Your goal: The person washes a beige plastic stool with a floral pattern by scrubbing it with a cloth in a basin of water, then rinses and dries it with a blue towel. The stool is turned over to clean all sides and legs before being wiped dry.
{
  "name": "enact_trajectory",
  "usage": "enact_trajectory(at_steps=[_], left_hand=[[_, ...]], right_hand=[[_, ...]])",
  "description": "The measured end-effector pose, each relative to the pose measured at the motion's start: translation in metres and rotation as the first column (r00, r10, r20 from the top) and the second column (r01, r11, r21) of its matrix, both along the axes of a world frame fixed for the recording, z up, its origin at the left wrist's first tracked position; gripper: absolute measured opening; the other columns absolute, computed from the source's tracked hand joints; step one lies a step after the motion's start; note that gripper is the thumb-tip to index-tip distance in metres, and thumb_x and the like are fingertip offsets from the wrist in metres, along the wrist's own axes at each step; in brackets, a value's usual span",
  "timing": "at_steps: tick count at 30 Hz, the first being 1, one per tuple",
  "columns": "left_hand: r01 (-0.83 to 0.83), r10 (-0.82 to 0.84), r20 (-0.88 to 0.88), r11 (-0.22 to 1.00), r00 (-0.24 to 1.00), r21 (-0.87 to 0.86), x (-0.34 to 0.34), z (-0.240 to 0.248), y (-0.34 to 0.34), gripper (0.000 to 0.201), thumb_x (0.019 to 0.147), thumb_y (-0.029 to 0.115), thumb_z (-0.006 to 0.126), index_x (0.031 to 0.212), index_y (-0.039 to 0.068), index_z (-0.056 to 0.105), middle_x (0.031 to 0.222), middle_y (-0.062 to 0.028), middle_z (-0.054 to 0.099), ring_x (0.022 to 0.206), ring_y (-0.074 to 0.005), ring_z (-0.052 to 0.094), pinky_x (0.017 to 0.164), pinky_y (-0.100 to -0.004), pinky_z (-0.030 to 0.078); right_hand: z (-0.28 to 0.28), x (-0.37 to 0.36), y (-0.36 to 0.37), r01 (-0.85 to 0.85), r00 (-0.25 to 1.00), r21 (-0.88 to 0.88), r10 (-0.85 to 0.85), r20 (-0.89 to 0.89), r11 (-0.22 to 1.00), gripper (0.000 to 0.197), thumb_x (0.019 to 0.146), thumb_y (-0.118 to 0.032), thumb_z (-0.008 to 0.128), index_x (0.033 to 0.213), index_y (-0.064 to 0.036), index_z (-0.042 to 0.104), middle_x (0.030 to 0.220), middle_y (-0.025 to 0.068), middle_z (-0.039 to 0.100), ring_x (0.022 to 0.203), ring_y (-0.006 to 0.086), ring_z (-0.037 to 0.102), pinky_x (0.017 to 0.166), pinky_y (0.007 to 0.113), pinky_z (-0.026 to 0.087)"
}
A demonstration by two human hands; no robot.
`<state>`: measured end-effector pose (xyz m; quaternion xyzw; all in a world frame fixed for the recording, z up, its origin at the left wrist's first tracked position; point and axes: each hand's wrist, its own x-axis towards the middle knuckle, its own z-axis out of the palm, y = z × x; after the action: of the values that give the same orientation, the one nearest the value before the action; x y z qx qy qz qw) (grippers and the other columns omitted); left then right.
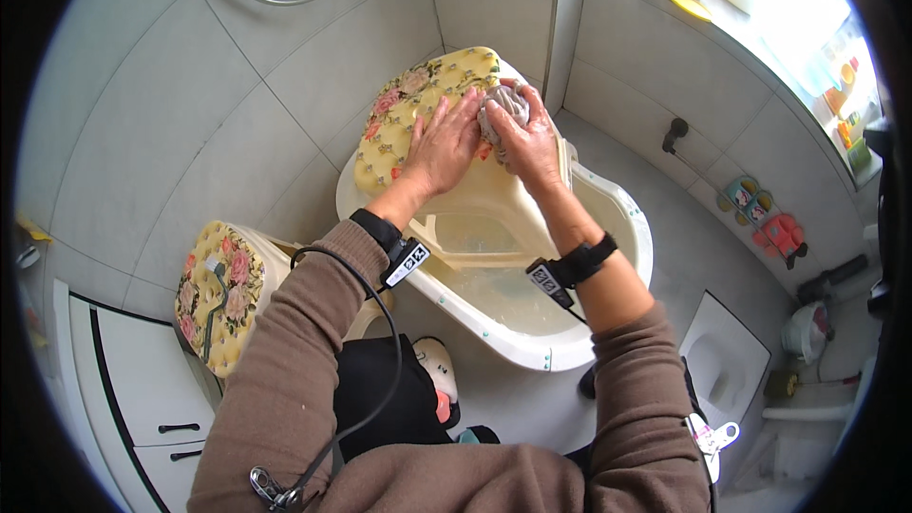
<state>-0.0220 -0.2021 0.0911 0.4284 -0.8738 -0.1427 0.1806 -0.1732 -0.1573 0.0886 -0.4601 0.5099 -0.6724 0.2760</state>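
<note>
Grey bunched cloth (506, 104), wet-looking, clasped in curled right hand (532, 142) at edge of yellow floral tufted seat (427, 95). Left hand (445, 147) flat over seat, fingers extended. White tub (532, 350) beneath, shallow water (518, 296) inside; grey tiled walls (285, 57), grey floor (513, 408).

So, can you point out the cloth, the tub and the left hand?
Cloth (506, 103), head view: its upper folds.
Tub (518, 350), head view: its near white rim.
Left hand (443, 149), head view: back of the hand.
</note>
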Motion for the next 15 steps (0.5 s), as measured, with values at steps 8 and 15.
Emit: enact_trajectory(at_steps=[8, 15], left_hand=[[0.077, -0.076, -0.020, 0.997, 0.997, 0.024, 0.000, 0.002, 0.002, 0.060, 0.105, 0.044, 0.029, 0.160, 0.021, 0.023, 0.167, 0.0004, 0.020, 0.153, -0.0346, 0.014, 0.120, -0.0609, 0.005], [0.082, -0.082, -0.008, 0.997, 0.997, 0.001, -0.002, 0.005, 0.005, 0.063, 0.104, 0.051, 0.031, 0.160, 0.022, 0.023, 0.166, -0.0013, 0.021, 0.152, -0.0370, 0.016, 0.120, -0.0611, 0.007]], right_hand=[[-0.010, -0.037, -0.107, 0.207, 0.931, -0.170, -0.248, -0.270, 0.963, 0.038, 0.095, -0.036, 0.064, 0.123, -0.0113, 0.057, 0.111, 0.0131, 0.067, 0.102, 0.0272, 0.066, 0.089, 0.037, 0.052], [-0.016, -0.078, -0.154, 0.214, 0.935, 0.205, -0.140, -0.326, 0.955, 0.057, 0.097, -0.054, 0.055, 0.133, -0.0100, 0.057, 0.124, 0.0188, 0.067, 0.115, 0.0341, 0.064, 0.096, 0.038, 0.049]])
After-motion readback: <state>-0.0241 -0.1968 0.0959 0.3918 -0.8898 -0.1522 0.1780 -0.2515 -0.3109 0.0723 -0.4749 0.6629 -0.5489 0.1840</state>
